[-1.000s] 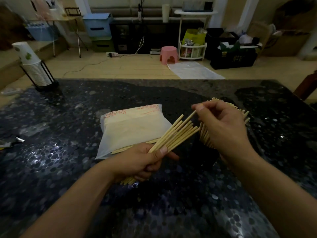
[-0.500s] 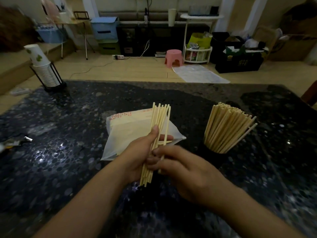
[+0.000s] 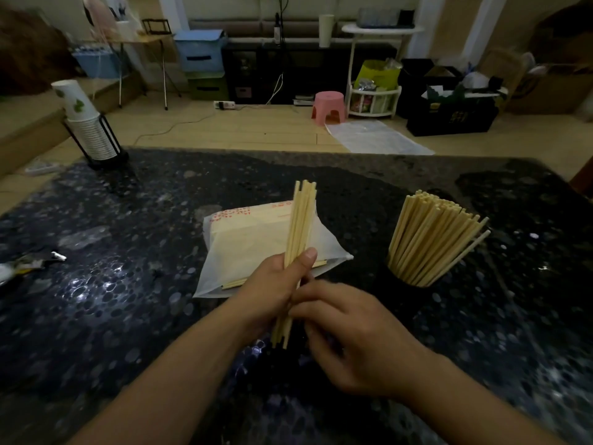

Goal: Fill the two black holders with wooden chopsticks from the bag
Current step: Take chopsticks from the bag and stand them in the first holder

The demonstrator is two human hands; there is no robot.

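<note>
My left hand (image 3: 272,290) grips a bundle of wooden chopsticks (image 3: 300,226) held nearly upright over the dark table. My right hand (image 3: 356,342) is at the bundle's lower part, fingers curled against the sticks. Behind the bundle lies the translucent bag (image 3: 250,248) with more chopsticks inside, its open end toward me. To the right stands a black holder (image 3: 404,279) packed with chopsticks (image 3: 430,239) that fan outward. I see only this one holder.
A black rack with stacked paper cups (image 3: 88,130) stands at the table's far left corner. Small wrappers and scraps (image 3: 30,263) lie at the left edge. The speckled dark table (image 3: 128,316) stretches across the view; beyond it is floor with a pink stool (image 3: 329,107).
My right hand left the holder and came to the bundle in my left hand. The bundle swung from slanting right to nearly upright. The view shifted slightly.
</note>
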